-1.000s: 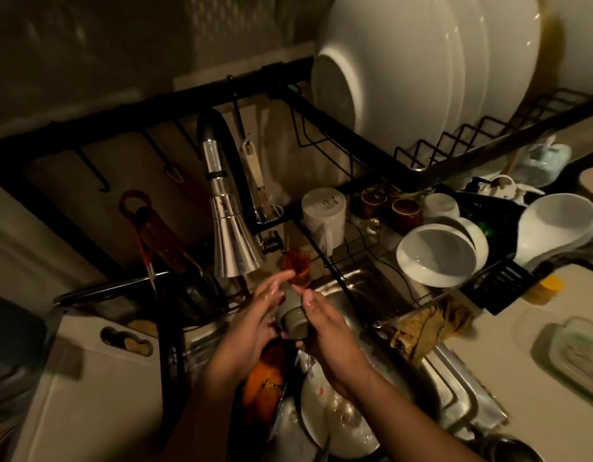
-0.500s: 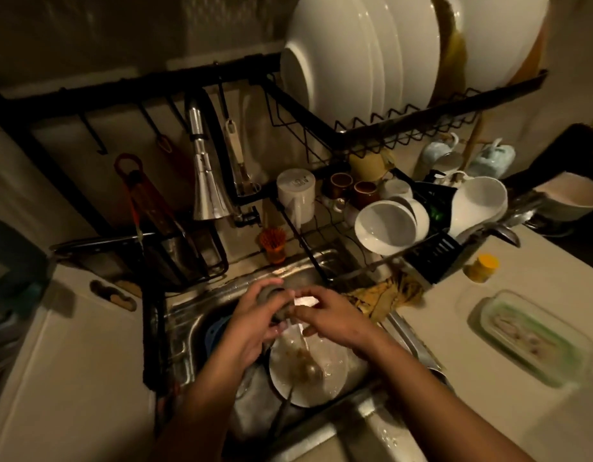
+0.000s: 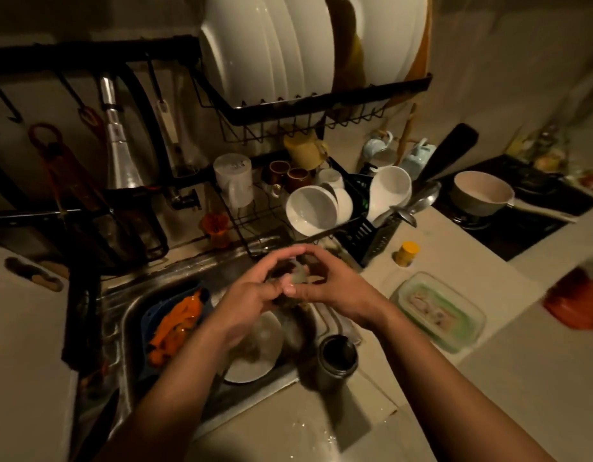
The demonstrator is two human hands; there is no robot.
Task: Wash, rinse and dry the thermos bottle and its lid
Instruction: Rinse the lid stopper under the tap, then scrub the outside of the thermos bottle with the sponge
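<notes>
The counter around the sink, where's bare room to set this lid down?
Bare counter lies on the right, nearer you than the food container, and on the left beside the sink. The sink, the drying rack and the stove are crowded.

Both bare forearms reach in from the bottom edge, converging toward mid-frame. Left hand [image 3: 251, 295] comes from lower left, back of hand up, index finger arched forward and over, remaining fingers curled inward. Right hand [image 3: 335, 288] comes from lower right, wrist bent slightly, index finger curved up to meet the left one (tips nearly touching, forming a ring shape). Thumbs point toward each other at the near side. Both hands curl round a small item [image 3: 300, 276] between them, blurred and mostly hidden. Skin looks wet and shiny.
</notes>
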